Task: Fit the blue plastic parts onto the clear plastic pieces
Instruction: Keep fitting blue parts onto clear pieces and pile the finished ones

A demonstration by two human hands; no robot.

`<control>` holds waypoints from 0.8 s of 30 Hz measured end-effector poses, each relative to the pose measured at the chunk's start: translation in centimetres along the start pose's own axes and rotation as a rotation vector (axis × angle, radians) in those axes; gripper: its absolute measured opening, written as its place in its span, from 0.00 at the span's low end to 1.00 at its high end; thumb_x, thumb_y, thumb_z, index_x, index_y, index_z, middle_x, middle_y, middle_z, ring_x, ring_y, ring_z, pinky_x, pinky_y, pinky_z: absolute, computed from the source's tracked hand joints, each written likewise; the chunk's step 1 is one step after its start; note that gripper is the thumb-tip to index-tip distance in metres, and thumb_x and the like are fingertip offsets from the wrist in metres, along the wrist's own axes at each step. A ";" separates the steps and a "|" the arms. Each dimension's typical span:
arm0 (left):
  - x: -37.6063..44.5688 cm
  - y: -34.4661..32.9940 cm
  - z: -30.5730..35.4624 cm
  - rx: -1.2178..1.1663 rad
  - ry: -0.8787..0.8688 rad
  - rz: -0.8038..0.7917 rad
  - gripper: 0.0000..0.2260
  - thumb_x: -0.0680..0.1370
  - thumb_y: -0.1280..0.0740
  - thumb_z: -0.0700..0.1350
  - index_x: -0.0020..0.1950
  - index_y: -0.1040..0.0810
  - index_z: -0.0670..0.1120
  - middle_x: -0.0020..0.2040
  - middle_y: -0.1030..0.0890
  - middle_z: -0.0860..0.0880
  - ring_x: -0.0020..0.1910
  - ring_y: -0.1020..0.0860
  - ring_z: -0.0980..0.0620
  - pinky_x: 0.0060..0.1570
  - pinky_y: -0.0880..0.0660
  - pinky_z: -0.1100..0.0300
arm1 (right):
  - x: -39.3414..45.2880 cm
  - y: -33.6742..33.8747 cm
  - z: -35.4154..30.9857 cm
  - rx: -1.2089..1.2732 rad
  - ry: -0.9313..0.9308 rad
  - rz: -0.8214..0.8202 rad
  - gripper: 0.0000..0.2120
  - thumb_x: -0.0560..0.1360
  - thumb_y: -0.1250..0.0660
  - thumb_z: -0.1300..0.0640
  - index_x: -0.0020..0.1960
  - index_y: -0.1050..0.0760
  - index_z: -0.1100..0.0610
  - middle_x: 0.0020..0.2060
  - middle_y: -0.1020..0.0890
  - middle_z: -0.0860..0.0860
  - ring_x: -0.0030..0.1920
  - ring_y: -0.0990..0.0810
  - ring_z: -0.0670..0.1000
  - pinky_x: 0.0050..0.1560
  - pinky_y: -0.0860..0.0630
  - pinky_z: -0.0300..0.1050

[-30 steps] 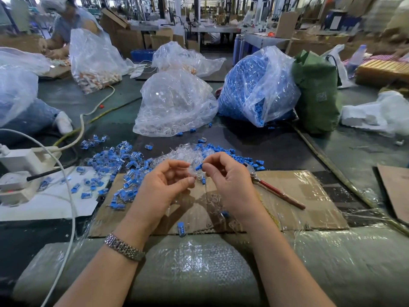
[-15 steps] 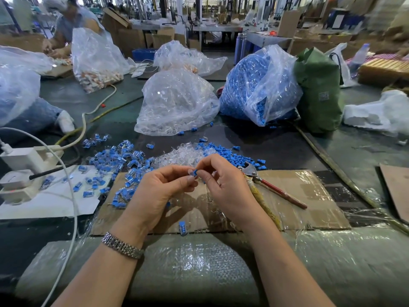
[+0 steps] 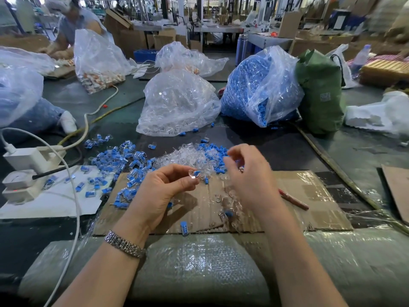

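Fitted pile (image 3: pixel 119 165) amassed left; loose clear pieces (image 3: pixel 188 157), blue parts (image 3: pixel 215 151) remain; assembled piece (image 3: pixel 194 174) pinched by left hand (image 3: pixel 163 187); right hand (image 3: pixel 250 173) curled, contents seemingly nil

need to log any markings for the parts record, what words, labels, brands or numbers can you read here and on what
No text here can be read.
green bag: a pale printed patch low on its front, too small and blurred to read.
blue plastic parts: no legible marking.
white power strip: no readable print.
cardboard boxes at the back: blurred, nothing legible.
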State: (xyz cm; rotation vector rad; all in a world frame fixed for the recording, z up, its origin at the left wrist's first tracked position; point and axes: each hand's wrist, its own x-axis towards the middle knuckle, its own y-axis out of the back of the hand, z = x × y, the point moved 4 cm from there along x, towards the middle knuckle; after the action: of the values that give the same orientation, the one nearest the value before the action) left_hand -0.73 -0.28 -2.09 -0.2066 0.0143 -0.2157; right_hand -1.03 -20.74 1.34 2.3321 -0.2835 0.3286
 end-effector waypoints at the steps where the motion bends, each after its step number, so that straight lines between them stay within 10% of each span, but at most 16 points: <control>1: 0.1 0.0 -0.1 -0.011 0.002 0.002 0.12 0.67 0.23 0.43 0.50 0.13 0.46 0.52 0.14 0.39 0.50 0.15 0.45 0.47 0.17 0.58 | 0.1 0.6 0.9 -0.230 -0.099 -0.037 0.15 0.80 0.35 0.45 0.63 0.26 0.52 0.58 0.24 0.49 0.60 0.26 0.50 0.62 0.26 0.51; 4: 0.2 0.1 -0.1 -0.023 -0.010 -0.005 0.13 0.67 0.23 0.44 0.51 0.13 0.46 0.52 0.14 0.40 0.51 0.15 0.46 0.50 0.18 0.60 | -0.6 2.2 3.5 -0.602 -0.381 -0.207 0.26 0.78 0.35 0.39 0.67 0.29 0.57 0.63 0.29 0.57 0.65 0.30 0.59 0.66 0.29 0.60; 9: 0.4 0.2 -0.3 -0.050 -0.003 -0.015 0.14 0.69 0.24 0.42 0.54 0.13 0.45 0.54 0.14 0.39 0.53 0.15 0.45 0.52 0.19 0.60 | -1.4 2.5 4.3 -0.700 -0.369 -0.310 0.15 0.78 0.34 0.44 0.53 0.26 0.55 0.56 0.25 0.58 0.59 0.29 0.59 0.59 0.26 0.55; 16: 0.6 0.3 -0.5 -0.187 0.016 0.016 0.11 0.70 0.25 0.37 0.51 0.13 0.41 0.54 0.15 0.36 0.52 0.15 0.43 0.49 0.18 0.59 | 0.0 3.8 3.6 -0.315 -0.409 -0.318 0.14 0.78 0.35 0.51 0.38 0.29 0.59 0.31 0.27 0.54 0.33 0.28 0.55 0.33 0.34 0.45; 24: 1.0 0.8 -0.6 -0.253 -0.022 0.037 0.11 0.69 0.25 0.38 0.51 0.12 0.44 0.54 0.14 0.39 0.53 0.15 0.46 0.49 0.19 0.60 | -2.4 1.2 -2.9 0.097 -0.248 -0.767 0.09 0.82 0.38 0.63 0.53 0.24 0.70 0.46 0.16 0.63 0.49 0.15 0.62 0.58 0.20 0.63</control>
State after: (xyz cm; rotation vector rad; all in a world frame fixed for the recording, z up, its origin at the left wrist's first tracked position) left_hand 0.38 0.16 -2.85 -0.4602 0.0237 -0.1740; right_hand -4.11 -19.28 3.33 2.3776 0.5183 -0.3304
